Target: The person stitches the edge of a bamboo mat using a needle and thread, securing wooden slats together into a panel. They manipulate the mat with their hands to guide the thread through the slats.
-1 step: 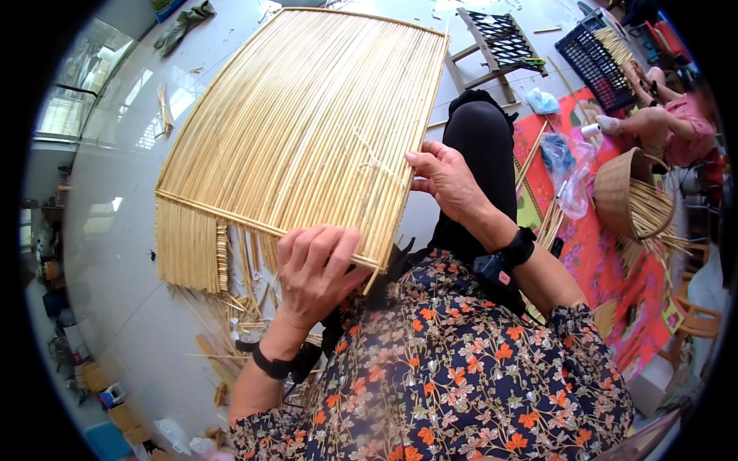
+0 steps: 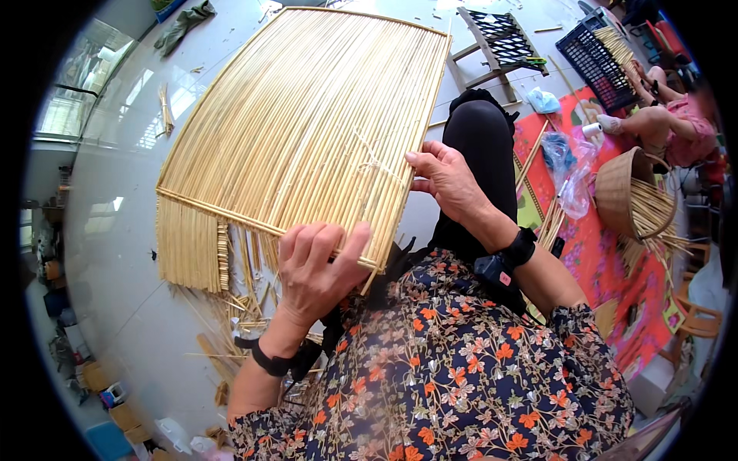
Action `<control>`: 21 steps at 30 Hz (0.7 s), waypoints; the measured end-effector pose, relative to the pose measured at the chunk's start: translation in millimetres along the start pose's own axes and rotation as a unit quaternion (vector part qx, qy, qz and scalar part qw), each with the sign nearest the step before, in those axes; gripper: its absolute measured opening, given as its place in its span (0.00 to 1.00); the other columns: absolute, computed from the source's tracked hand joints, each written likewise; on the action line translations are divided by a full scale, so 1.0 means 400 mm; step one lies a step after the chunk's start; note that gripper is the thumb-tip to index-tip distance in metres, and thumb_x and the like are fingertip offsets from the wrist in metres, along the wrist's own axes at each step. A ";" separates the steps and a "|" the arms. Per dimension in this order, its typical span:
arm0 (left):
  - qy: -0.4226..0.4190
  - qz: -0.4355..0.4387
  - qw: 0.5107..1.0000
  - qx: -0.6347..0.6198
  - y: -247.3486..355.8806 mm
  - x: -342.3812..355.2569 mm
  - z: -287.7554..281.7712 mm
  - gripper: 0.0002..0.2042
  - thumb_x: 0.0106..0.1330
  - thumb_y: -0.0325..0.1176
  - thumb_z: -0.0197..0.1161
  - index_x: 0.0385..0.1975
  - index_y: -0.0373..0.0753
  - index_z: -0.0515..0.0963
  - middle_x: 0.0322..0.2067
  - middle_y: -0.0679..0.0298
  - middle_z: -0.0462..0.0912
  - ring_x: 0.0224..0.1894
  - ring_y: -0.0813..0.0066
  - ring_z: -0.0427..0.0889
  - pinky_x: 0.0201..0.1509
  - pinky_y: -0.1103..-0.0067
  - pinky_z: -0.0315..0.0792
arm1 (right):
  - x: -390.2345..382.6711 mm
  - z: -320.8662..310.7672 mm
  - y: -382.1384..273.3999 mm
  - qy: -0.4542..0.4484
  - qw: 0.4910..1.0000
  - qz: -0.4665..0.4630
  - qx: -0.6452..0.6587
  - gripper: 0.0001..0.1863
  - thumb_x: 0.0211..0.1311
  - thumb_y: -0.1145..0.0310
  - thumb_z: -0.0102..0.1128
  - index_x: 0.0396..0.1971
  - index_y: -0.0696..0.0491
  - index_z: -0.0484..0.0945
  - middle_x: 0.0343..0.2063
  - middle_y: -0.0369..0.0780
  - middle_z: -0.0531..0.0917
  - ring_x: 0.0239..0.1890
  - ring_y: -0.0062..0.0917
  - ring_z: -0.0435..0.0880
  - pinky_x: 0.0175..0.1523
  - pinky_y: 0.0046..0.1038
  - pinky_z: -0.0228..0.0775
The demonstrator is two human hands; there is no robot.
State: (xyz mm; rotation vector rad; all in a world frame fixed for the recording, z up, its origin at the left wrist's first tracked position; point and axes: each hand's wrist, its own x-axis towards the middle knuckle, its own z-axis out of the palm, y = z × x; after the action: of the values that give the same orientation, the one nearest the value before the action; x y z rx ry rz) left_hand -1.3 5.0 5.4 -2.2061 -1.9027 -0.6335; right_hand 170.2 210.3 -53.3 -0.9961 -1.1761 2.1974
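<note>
A large panel of pale straw-coloured sticks (image 2: 307, 107), laid side by side within a thin stick border, slopes away in front of me. My left hand (image 2: 319, 269) is closed over its near edge, close to the near right corner, with fingers on top. My right hand (image 2: 450, 180) pinches the right edge between thumb and fingers; the fingertips behind the edge are hidden. A pale cord (image 2: 374, 163) lies knotted on the panel's surface, left of my right hand.
Under the panel's left corner is another stack of sticks (image 2: 188, 253), with loose scraps nearby. A low folding stool (image 2: 500, 42) stands beyond my knee. To the right are a red mat (image 2: 573, 269), a wicker basket (image 2: 615, 196) of sticks, a dark crate (image 2: 588, 65) and a seated person (image 2: 684, 127).
My left hand's forefinger and thumb side have shifted slightly right along the near edge. The panel has moved very slightly right; my right hand stays in place.
</note>
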 end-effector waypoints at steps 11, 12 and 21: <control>0.030 0.048 0.996 -0.073 -0.019 0.089 0.020 0.23 0.58 0.45 0.74 0.52 0.43 0.83 0.50 0.61 0.85 0.55 0.59 0.84 0.58 0.64 0.76 | -0.033 0.054 -0.080 0.037 0.997 -0.063 -0.024 0.21 0.70 0.62 0.64 0.50 0.63 0.74 0.44 0.41 0.82 0.43 0.21 0.85 0.42 0.25 0.85; 0.030 0.033 0.996 -0.077 -0.013 0.094 0.013 0.23 0.58 0.45 0.74 0.52 0.43 0.83 0.49 0.61 0.85 0.55 0.60 0.84 0.57 0.64 0.76 | -0.035 0.056 -0.082 0.040 0.997 -0.059 -0.025 0.19 0.70 0.62 0.64 0.50 0.61 0.75 0.43 0.40 0.83 0.43 0.21 0.85 0.43 0.26 0.84; 0.066 0.042 0.994 -0.072 -0.005 0.056 0.013 0.21 0.60 0.41 0.74 0.53 0.46 0.81 0.53 0.59 0.85 0.59 0.56 0.82 0.62 0.63 0.74 | -0.070 0.083 -0.114 0.033 0.991 -0.112 -0.065 0.21 0.70 0.62 0.64 0.50 0.63 0.74 0.40 0.39 0.84 0.41 0.18 0.85 0.45 0.22 0.81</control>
State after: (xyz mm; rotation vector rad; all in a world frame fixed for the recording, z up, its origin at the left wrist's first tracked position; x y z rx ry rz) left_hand 0.2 27.7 9.6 -2.2530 -1.7401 -0.9031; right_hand 164.9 198.6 8.4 -0.9301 -1.3448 1.9207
